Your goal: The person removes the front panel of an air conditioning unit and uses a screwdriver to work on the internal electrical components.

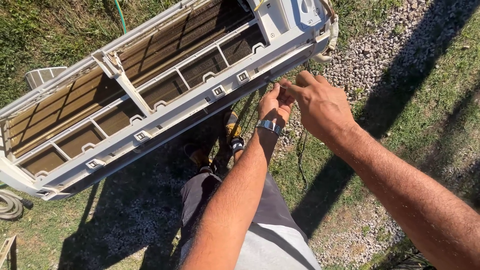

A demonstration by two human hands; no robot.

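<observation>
A thin wire (283, 86) was pinched between the 2 hands, left hand (274, 104) and right hand (320, 102), at the lower edge of the white air-conditioner unit (165, 107), whose long axis ran from lower left to upper right.

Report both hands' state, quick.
Left hand: fingers closed, pinching something thin at the air conditioner unit edge; what, cannot be told.
Right hand: closed, pinching the same spot.
</observation>
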